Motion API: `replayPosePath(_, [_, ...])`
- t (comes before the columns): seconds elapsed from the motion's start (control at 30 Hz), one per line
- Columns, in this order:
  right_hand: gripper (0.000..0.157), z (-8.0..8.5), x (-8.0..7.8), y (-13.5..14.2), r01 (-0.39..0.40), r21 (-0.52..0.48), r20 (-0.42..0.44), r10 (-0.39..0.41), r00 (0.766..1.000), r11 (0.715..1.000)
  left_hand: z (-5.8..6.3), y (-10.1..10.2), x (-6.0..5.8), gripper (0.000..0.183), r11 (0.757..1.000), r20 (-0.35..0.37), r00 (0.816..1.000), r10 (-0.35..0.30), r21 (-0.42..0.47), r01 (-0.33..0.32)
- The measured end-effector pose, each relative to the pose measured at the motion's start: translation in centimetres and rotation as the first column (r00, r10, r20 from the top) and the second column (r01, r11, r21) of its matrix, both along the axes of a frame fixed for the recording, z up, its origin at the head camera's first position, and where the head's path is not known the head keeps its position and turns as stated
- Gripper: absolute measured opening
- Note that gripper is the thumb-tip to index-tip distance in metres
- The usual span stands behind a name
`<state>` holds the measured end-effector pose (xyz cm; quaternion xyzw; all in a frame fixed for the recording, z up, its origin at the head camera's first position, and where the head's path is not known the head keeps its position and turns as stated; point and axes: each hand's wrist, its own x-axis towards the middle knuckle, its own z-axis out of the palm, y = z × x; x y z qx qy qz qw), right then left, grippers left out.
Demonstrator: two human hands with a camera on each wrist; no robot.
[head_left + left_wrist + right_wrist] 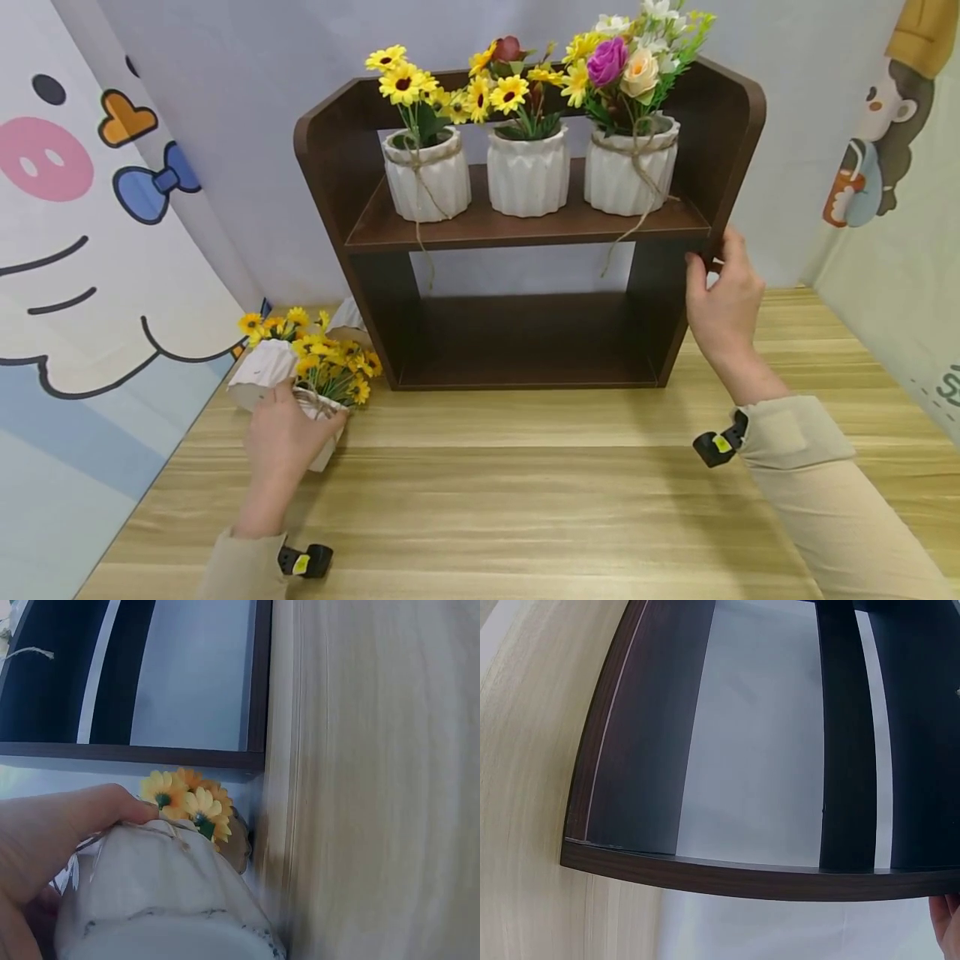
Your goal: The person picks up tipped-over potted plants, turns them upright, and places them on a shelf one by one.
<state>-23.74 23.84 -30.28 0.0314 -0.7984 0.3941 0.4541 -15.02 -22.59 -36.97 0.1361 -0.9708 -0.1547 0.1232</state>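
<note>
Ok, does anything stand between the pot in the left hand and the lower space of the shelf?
Only the brown left panel, bordering the lower space, might catch the pot in the left hand. Around that panel's front edge, nothing visible blocks the way.

A wood-grain tabletop point(517, 492) spans the foreground before a pale backdrop point(225, 92). The left panel point(112, 271) bears a pink oval point(42, 160) and a blue bow point(157, 183); the right panel point(877, 292), a brown-haired cartoon figure point(903, 108).
</note>
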Motion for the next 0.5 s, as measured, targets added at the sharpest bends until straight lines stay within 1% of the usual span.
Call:
replayPosePath(0.2, [0.028,-0.1,0.0,0.0,0.000,-0.004,-0.002,0.000,1.000,1.000,-0.3,-0.6,0.3,0.089,0.995,-0.064,0.998,0.012,0.103,-0.005])
replayPosePath(0.37, [0.029,-0.1,0.1,-0.1,0.004,-0.004,-0.009,-0.004,1.000,1.000,-0.5,-1.0,0.6,0.089,0.988,-0.118,0.993,0.024,0.155,-0.006])
replayPosePath(0.5, [0.028,0.0,0.1,-0.1,0.010,-0.002,-0.014,-0.010,1.000,1.000,-0.6,-1.2,0.8,0.088,0.980,-0.172,0.985,0.027,0.197,0.008])
